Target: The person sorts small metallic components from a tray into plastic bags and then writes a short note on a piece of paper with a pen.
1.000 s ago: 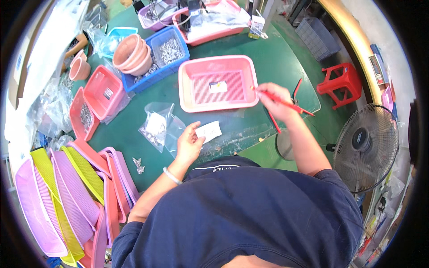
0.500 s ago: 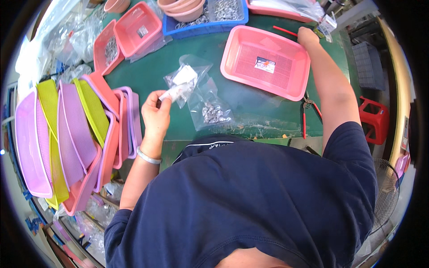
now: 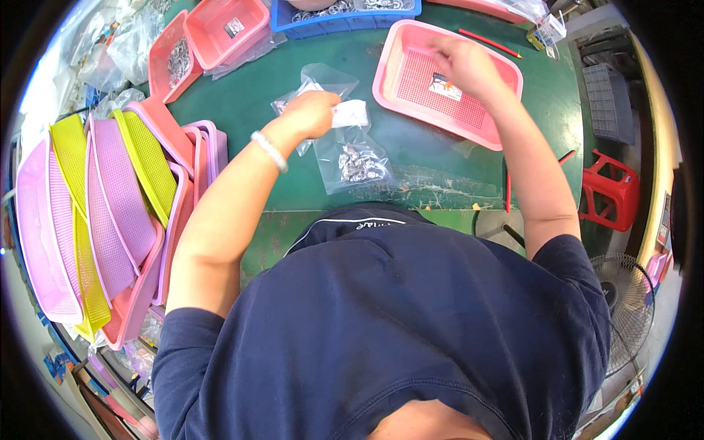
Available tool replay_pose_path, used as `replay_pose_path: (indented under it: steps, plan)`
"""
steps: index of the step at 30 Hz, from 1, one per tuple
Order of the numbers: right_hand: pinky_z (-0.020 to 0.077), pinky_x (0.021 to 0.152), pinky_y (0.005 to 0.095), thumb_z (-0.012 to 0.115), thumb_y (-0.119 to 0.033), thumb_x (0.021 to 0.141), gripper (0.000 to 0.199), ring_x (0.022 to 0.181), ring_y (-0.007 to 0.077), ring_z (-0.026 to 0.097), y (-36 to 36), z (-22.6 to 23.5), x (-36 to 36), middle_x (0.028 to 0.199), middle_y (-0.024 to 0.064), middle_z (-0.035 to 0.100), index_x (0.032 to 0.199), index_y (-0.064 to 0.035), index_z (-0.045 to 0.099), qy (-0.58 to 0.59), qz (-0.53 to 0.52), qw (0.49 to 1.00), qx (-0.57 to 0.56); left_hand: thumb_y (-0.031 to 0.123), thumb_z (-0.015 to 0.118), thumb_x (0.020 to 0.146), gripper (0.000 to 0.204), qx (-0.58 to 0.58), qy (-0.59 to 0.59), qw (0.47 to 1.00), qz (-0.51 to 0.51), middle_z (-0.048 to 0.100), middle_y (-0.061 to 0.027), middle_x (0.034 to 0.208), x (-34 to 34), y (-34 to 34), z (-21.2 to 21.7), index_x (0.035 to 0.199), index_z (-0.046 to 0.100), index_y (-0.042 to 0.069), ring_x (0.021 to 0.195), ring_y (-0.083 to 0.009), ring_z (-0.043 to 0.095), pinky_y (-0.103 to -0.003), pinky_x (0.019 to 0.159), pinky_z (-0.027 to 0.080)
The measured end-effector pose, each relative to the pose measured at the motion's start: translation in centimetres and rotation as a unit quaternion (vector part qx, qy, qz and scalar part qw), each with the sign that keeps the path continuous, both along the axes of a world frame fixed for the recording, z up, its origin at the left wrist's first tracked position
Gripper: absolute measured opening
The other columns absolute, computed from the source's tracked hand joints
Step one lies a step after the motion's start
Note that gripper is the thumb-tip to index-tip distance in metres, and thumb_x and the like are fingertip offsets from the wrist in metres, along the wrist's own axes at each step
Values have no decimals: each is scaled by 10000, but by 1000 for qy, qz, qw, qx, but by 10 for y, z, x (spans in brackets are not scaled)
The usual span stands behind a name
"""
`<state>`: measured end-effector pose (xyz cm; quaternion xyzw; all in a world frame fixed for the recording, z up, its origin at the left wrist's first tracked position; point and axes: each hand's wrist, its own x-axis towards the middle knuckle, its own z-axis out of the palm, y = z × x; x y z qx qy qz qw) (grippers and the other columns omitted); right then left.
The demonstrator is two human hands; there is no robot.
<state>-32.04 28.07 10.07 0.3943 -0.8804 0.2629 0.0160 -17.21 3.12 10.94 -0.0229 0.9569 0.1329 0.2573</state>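
Note:
My left hand (image 3: 312, 115) is closed at a white paper slip (image 3: 350, 114), which juts out from its fingertips. Beneath it lies a clear plastic bag (image 3: 328, 74), partly covered by the hand. Just nearer to me, another clear bag (image 3: 357, 164) holds several small silvery metal pieces. Over a pink mesh basket (image 3: 397, 103) hovers my right hand (image 3: 463, 64), its fingers bent together; anything between them is hidden. A small printed card (image 3: 445, 86) lies on the basket floor.
A red pencil (image 3: 490, 42) lies beyond the basket, near a small box (image 3: 546, 33). Red-handled pliers (image 3: 507, 183) are partly behind my right forearm. Stacked purple, green and pink baskets (image 3: 110, 213) stand left. A blue tray (image 3: 345, 27) of metal pieces sits at the back.
My right hand has moved left, from beside the pencil to above the basket. My left hand has moved right and away from me, over the bags. The view has shifted slightly.

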Motion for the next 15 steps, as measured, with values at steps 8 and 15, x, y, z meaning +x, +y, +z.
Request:
replay_pose_path:
  steps: [8,15]
  plan:
    - [490,742,404,555,-96,780,199,833,328,616,-15,3,53,882,157,645,955,-48,634,-55,60,997,7,59,507,766,365,-109,-132,979,-108,613,-141,1079,-27,-6,8,1107,616,132,1029,-307,570,-382,842,457]
    - [483,778,392,570,-99,766,258,890,340,596,-47,-4,63,988,164,614,1017,-66,620,-58,80,994,42,422,397,911,448,132,-94,974,-159,639,-147,1014,-14,-1,-18,1051,628,65,971,-307,587,-369,898,399]
